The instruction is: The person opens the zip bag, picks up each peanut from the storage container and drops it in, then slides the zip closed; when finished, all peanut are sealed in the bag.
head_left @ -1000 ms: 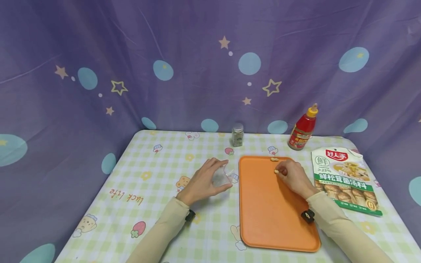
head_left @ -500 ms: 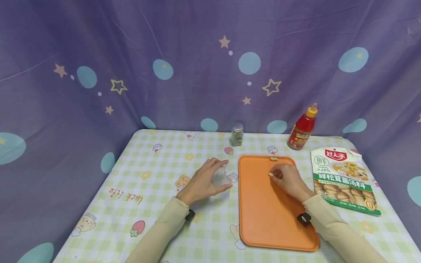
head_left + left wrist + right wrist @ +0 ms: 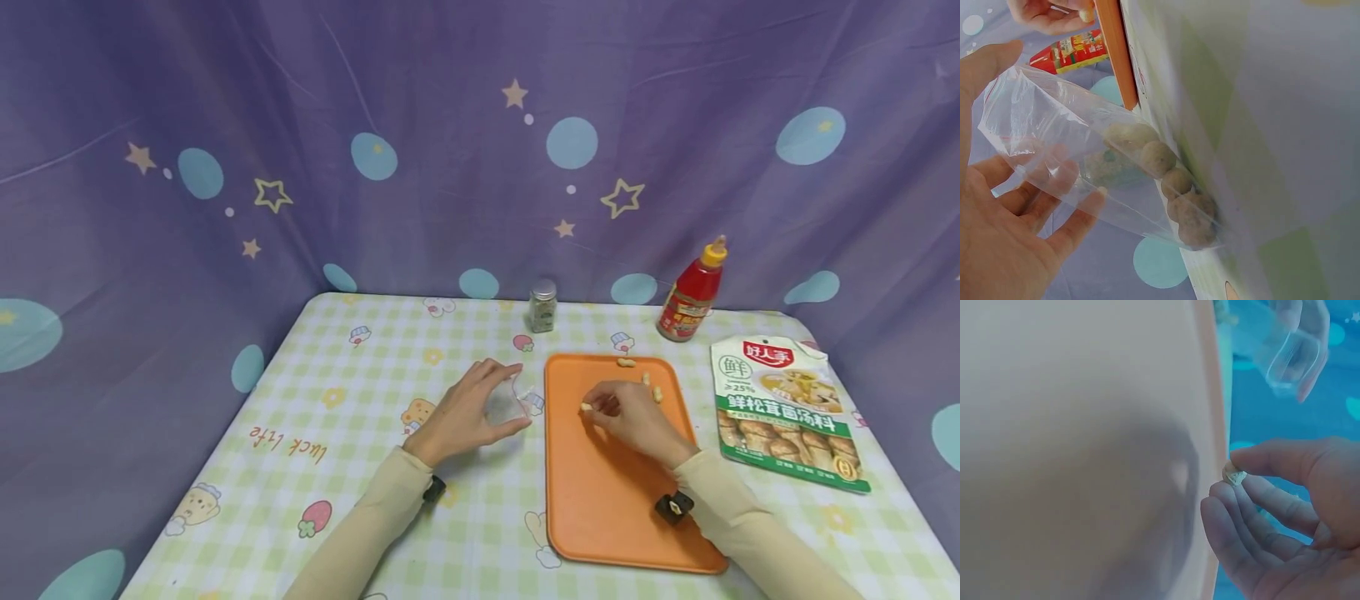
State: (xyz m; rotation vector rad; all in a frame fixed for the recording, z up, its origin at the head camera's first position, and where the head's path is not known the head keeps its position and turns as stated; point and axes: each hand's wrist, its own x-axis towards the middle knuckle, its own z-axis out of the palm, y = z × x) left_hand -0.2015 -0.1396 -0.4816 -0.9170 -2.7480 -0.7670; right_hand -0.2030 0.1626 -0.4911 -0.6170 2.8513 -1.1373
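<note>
Your right hand (image 3: 636, 419) pinches peanut (image 3: 586, 407) over orange tray (image 3: 615, 521); left hand (image 3: 467, 414) holds clear plastic bag (image 3: 503, 406), thumb and fingers wide apart. Pinch lightly, shell could crack; steady bag, mouth spread.

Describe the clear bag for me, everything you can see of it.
The clear bag looks like thin, glossy plastic, see-through, with creases and a fine reddish line near its mouth. Its mouth is held wide open between the thumb and fingers of the left hand. Several peanuts are gathered at its closed bottom end, which seems to rest on the checked tablecloth. The bag is tilted, its mouth raised. In the head view it sits left of the orange tray, apart from it.
</note>
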